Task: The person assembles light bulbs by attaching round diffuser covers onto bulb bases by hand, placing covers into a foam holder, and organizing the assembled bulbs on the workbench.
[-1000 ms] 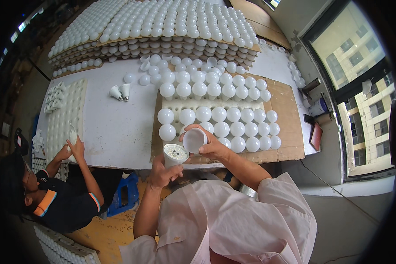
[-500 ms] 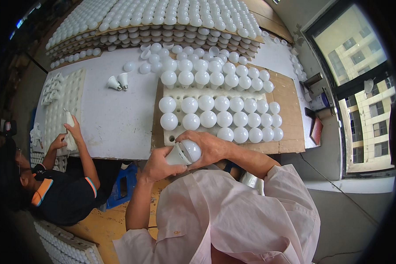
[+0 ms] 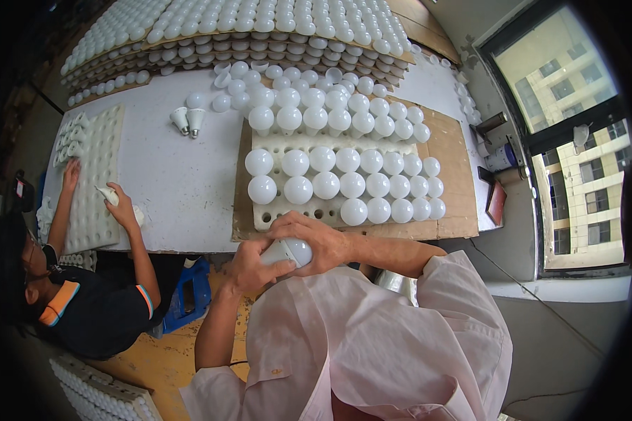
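Close to my body, just off the table's near edge, both hands hold one white LED bulb [image 3: 296,252]. My left hand [image 3: 251,264] grips its tapered base, while my right hand [image 3: 316,242] wraps over the round cover, which faces right. The cover looks seated against the base; much of the joint is hidden by fingers. Just beyond my hands is a white foam tray [image 3: 277,212] with holes, holding rows of upright bulbs [image 3: 298,189]. Several holes at its near left corner have no bulb.
Two bulb bases without covers [image 3: 187,121] lie on the white table [image 3: 182,182]. Loose covers [image 3: 240,85] cluster behind the tray, before stacked layers of bulbs [image 3: 260,27]. Cardboard [image 3: 456,161] lies under the tray. At left, a co-worker [image 3: 98,302] holds a white squeeze bag over another foam tray [image 3: 98,168].
The tilted gap between cover and base has closed, and my right fingers have shifted over the bulb. The co-worker's left hand has moved forward to the small white parts. My view has shifted slightly.
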Demonstrator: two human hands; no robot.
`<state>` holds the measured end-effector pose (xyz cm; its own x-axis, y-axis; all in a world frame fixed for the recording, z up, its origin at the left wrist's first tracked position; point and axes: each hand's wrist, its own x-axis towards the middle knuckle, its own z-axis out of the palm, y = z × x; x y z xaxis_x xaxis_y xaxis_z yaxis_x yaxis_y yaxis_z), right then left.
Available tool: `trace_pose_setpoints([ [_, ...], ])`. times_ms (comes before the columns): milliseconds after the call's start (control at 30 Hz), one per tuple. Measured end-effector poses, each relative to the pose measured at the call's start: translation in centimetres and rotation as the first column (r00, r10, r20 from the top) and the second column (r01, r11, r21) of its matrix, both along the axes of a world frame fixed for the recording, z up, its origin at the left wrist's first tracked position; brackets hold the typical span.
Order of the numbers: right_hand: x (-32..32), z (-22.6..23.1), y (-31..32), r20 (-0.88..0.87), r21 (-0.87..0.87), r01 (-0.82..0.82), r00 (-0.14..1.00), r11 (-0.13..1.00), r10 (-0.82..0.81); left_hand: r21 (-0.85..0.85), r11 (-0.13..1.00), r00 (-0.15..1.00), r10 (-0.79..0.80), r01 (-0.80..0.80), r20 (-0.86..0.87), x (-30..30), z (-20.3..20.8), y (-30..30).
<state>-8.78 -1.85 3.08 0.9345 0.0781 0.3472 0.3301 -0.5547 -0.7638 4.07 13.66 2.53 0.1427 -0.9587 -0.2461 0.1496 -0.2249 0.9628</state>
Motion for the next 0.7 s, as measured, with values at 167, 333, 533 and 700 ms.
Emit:
trace_pose_setpoints([
  [167, -1.0, 0.2, 0.9, 0.164, 0.177, 0.089, 0.979, 0.980, -0.119, -0.052, 0.997, 0.998, -0.060, 0.059, -0.023, -0.4, 0.9, -0.5],
  [333, -0.7, 1.9, 0.8, 0.122, 0.241, 0.161, 0.973, 0.957, -0.194, -0.040, 0.997, 0.971, -0.066, 0.059, -0.230, -0.3, 1.7, -1.1],
  [533, -0.6, 0.8, -1.6, -0.357, 0.408, 0.316, 0.919, 0.857, -0.169, 0.077, 0.995, 0.664, 0.017, 0.062, -0.747, 0.6, -4.6, -3.6],
  [700, -2.0, 0.6, -6.4, -0.345, 0.313, 0.525, 0.839, 0.791, -0.421, 0.128, 0.989, 0.797, 0.014, 0.079, -0.604, 1.0, -4.2, -4.7],
])
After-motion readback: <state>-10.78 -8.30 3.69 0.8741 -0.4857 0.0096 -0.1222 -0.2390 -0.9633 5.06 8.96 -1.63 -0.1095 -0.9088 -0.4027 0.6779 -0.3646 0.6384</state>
